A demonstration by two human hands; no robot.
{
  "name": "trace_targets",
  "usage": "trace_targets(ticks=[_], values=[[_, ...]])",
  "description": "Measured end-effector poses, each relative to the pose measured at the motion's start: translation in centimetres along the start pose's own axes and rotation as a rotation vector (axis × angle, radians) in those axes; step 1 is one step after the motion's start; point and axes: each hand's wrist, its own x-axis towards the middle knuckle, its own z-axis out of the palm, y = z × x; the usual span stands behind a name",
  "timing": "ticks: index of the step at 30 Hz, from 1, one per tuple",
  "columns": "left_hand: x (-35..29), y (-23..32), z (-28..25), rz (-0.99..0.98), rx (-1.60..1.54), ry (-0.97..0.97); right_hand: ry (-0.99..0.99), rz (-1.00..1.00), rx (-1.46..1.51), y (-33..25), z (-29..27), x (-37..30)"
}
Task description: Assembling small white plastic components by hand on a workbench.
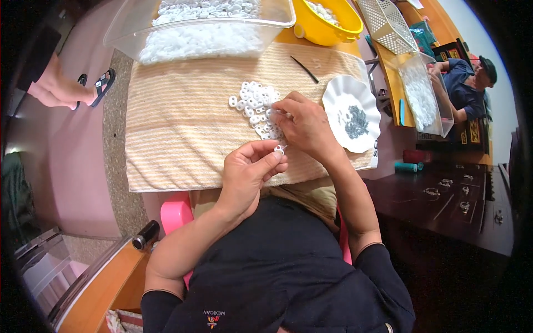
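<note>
My left hand (247, 169) is closed, thumb and forefinger pinching a small white plastic piece (279, 149) with holes in it. Just beyond it lies a loose heap of similar white plastic pieces (256, 100) on a striped towel (177, 122). At the right edge of that heap is my right hand (302, 123), its fingers curled together over the pieces; whatever is between the fingertips is hidden. To the right of this hand stands a white plate with a wavy rim (338, 94), holding a pile of small dark grey slivers (355, 122).
A thin black stick (304, 69) lies on the towel's far side. Behind are a clear tub of white pieces (200, 41) and a yellow basin (322, 33). At the right, another person (469, 86) sits by a second clear tub (419, 91). Someone's legs (55, 83) show far left.
</note>
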Motion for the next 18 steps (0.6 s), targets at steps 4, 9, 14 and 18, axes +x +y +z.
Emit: trace_targets(ticks=[4, 9, 14, 18], values=[[-0.03, 0.13, -0.02, -0.01, 0.004, 0.007, -0.074, 0.048, 0.007, -0.13, -0.31, 0.48], [0.07, 0.17, -0.03, -0.013, 0.005, 0.01, -0.111, 0.066, 0.049, -0.03, -0.65, 0.76], [0.12, 0.16, -0.02, -0.013, -0.009, 0.015, -0.17, 0.144, 0.199, 0.02, -0.83, 0.39], [0.11, 0.1, -0.1, -0.006, -0.017, 0.009, -0.094, 0.113, 0.371, 0.41, -0.68, -0.12]])
